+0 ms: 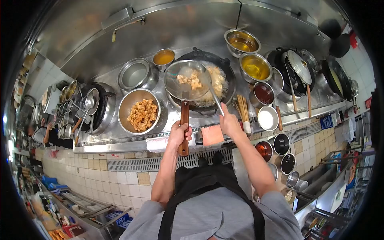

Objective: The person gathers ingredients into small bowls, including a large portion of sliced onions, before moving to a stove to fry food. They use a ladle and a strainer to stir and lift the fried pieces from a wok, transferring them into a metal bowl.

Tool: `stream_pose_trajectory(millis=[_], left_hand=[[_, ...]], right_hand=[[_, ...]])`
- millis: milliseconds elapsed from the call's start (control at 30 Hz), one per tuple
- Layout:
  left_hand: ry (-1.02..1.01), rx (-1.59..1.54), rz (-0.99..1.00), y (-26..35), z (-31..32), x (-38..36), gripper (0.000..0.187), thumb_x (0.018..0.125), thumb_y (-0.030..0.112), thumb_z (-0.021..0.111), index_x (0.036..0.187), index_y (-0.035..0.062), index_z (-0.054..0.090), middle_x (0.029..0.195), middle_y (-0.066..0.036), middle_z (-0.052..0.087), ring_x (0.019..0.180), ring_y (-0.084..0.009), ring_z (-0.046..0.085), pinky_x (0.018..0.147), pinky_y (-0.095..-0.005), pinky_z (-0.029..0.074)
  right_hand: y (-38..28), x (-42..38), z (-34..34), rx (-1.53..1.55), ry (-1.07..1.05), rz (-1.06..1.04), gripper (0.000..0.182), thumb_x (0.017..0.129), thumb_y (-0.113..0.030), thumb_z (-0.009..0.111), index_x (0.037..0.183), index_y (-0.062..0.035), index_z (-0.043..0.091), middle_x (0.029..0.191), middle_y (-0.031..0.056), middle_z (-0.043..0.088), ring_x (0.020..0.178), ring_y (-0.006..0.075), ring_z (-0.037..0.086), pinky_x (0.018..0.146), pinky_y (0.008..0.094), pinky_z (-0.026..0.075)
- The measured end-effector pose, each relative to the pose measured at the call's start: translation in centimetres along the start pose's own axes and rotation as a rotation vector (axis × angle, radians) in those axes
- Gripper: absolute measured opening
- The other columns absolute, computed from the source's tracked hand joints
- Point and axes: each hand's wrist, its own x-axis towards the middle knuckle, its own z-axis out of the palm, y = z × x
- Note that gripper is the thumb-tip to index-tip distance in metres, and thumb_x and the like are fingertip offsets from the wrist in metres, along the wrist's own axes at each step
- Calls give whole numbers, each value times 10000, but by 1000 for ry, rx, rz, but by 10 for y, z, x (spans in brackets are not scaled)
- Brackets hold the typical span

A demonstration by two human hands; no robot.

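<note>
My left hand [179, 133] is closed around the wooden handle of a round mesh strainer [173, 87], which is held over the left part of a black wok [229, 74]. Several golden fried pieces [192, 81] lie in the strainer. In the wok, more pale pieces [216, 79] sit in foaming oil. My right hand [231, 122] grips the metal handle of what looks like a ladle [216, 98]; it reaches to the strainer's right rim, and its head is hard to make out. Left of the strainer stands a steel bowl [123, 113] of browned fried pieces [142, 115].
Two bowls of yellow oil [256, 67] stand right of the wok, near a pot of dark red sauce [263, 94], a pot of white contents [268, 118] and a bamboo brush [242, 108]. A folded pink cloth [212, 135] lies at the counter's front edge. Another person's arm [47, 134] shows far left.
</note>
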Motion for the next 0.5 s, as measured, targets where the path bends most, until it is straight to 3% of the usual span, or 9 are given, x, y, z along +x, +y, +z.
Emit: stream_pose_trajectory(millis=[67,133,200,333,433,500], left_hand=[[29,40,-20,-1,-1,3,97,1032,25,497,1107,-3,441,843,-126,573,575,-139,479,455,-307,390],[40,28,-27,-2,-6,11,105,1031,24,498,1111,-3,437,844,-129,576,575,-142,480,457,-309,392],[36,-33,-52,-10,-17,15,114,1029,23,500,1117,-2,432,846,-130,579,574,-145,479,459,-310,395],[51,-16,-20,-1,-14,4,124,1027,26,503,1123,0,430,847,-126,579,573,-136,471,464,-307,394],[12,13,2,9,-4,-3,126,1019,17,508,1117,-5,431,847,-123,571,577,-135,472,461,-311,396],[15,50,3,8,0,-4,128,1016,14,508,1115,-11,431,844,-127,567,577,-140,472,460,-317,399]], right_hand=[[1,5,-13,186,-141,31,632,1001,-229,578,1570,-50,370,1028,351,688,999,526,657,883,555,502],[-2,3,-32,220,-146,-25,624,1001,-228,580,1565,-46,382,1034,351,688,1007,521,657,888,545,502],[0,-16,-44,108,-24,-138,616,1003,-224,580,1562,-49,391,1036,350,689,1007,515,661,891,535,504],[-25,-63,-85,78,22,-123,606,996,-193,589,1563,-80,409,1091,365,674,976,526,665,860,516,524],[-15,-41,-40,-145,-102,-29,605,996,-173,568,1571,-90,397,986,343,697,910,526,669,839,586,515],[17,-7,21,-48,-74,-73,613,988,-160,567,1572,-89,396,993,342,700,903,527,673,847,582,522]])
